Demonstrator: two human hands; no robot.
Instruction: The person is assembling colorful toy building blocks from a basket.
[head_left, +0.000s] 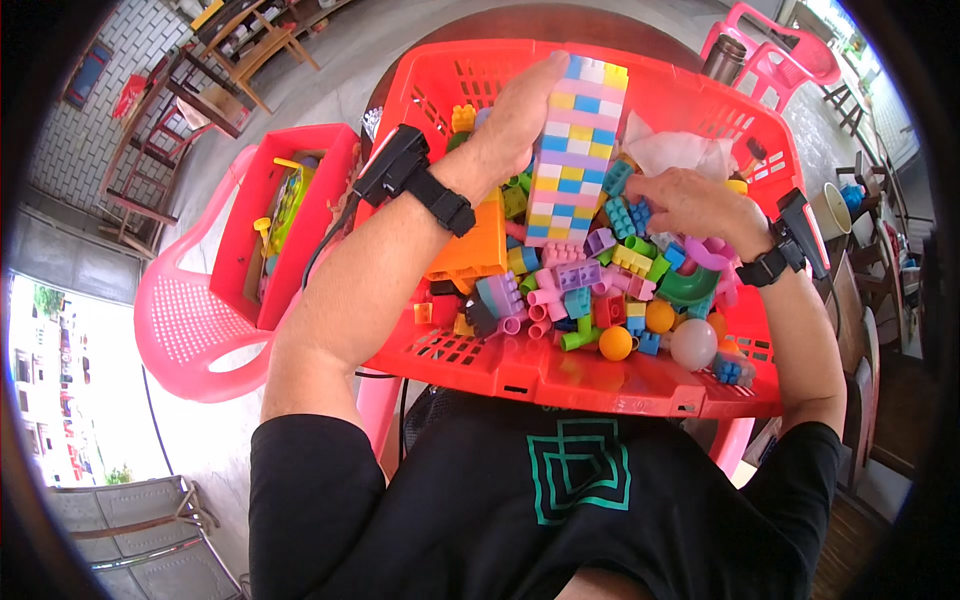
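Note:
A tall block tower (571, 161) of pink, white, yellow, blue and purple toy bricks leans slightly within the big red plastic basket (517, 367). My left hand (525, 112) grips the tower near its studded upper end, from the left side. To its right, my right hand (679, 199) reaches into the loose bricks, its fingertips by a blue brick (639, 216) and a teal brick (619, 217). Whether those fingers hold a brick is unclear. Around the tower lie an orange plastic box (469, 244), a purple brick (577, 275), a green curved piece (688, 285) and orange balls (615, 343).
Left of the basket, a red box (289, 225) with toys rests on a pink plastic chair (180, 322). A round brown table (555, 21) edge shows behind the basket. A metal flask (724, 58) stands at the back right, near another pink chair (799, 60). A translucent bag (679, 150) lies in the basket.

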